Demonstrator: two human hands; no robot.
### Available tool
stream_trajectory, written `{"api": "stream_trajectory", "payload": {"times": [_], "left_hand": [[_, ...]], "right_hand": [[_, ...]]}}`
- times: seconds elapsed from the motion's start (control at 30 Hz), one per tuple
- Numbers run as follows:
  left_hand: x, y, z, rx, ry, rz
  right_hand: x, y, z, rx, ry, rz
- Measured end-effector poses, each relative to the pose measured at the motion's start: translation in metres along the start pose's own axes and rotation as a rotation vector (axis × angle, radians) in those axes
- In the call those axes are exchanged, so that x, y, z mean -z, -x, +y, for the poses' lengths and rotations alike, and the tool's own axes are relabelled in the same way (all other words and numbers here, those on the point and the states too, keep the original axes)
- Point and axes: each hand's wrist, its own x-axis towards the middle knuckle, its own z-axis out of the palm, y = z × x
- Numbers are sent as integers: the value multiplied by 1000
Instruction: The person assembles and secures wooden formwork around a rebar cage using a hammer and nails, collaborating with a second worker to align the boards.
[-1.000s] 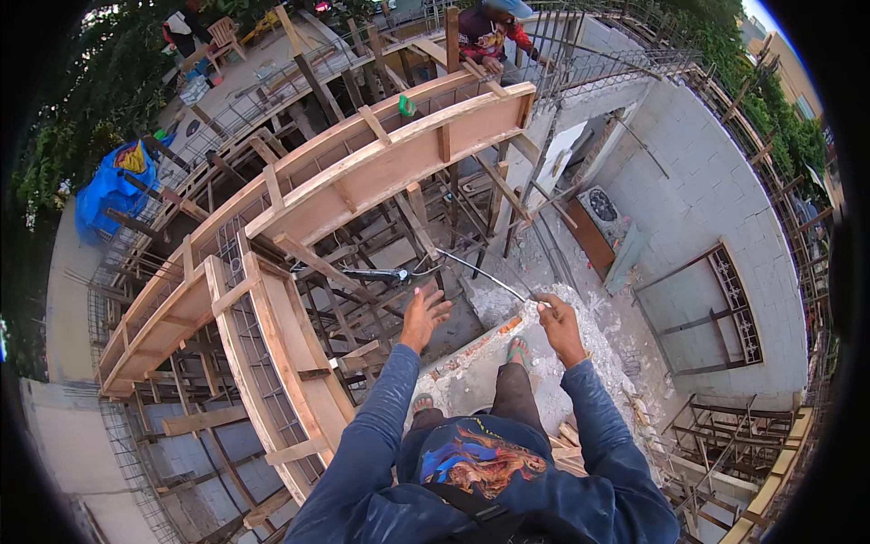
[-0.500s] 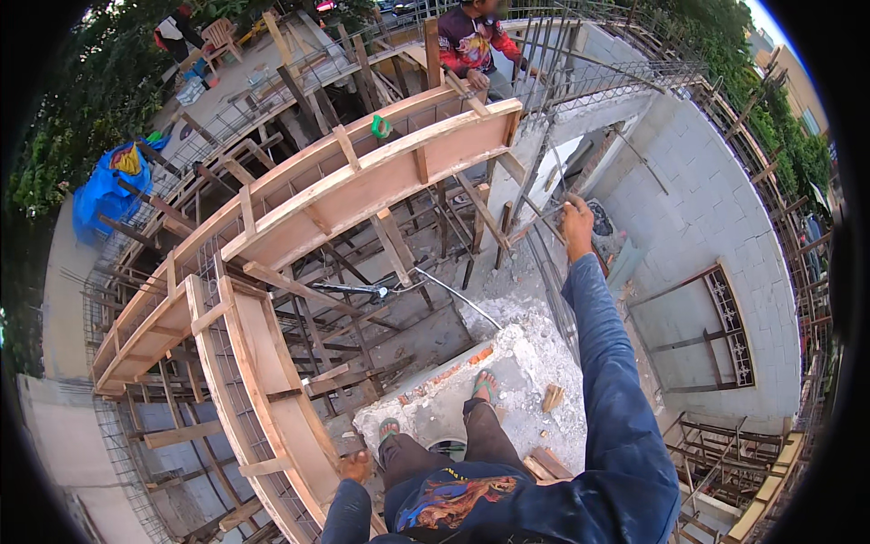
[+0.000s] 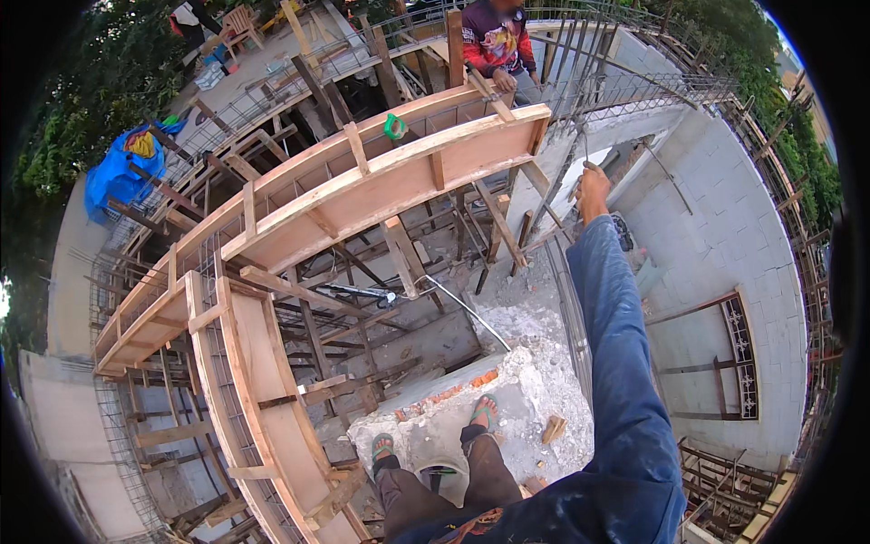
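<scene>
Head view (only cam). We're holding the R arm stretched up & fwd, navy sleeve running to the wrist. R hand is gripping a thin dark bar, fingers curling round it; can't tell how tightly. Bar is standing roughly upright, poking out above the fist, nr the R end of the upper fmwk. L hand is staying out of frame, so we can't tell its fingers' state.

Feet: we're standing w/ both green sandals on a broken conc. ledge, brick edge showing in front. Wood chunk is lying on the ledge, R of our R foot. Pale bent rod is slanting from the ledge's far corner up-L toward a timber post.

Surroundings: upper fmwk is curving across ahead of us, a green item sitting on it; lower fmwk is running down along our L, rebar showing inside. Co-wkr in red/black top is positioned behind the upper fmwk's R end. Grey block wall is rising on our R, w/ grilled window opening. Blue tarp is lying far L.
</scene>
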Motion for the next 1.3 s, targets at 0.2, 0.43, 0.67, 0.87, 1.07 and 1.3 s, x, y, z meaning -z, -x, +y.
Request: {"api": "stream_trajectory", "payload": {"times": [0.2, 0.43, 0.67, 0.87, 1.07, 1.3], "left_hand": [[-30, 7, -16, -248, -126, 268], [-42, 7, -11, -268, -179, 215], [-32, -7, -13, -313, -147, 62], [-49, 9, -14, -376, -318, 168], [-54, 11, -11, -345, -259, 84], [-53, -5, -29, -379, -308, 211]], "right_hand": [[-30, -18, 26, 42, -128, 13], [-39, -20, 30, 30, -12, 53], [-39, -9, 36, 16, -137, -17], [-36, 2, 33, 17, -102, -6], [-39, -4, 34, 28, -64, 22], [-52, -6, 42, 51, 16, 38]]}}
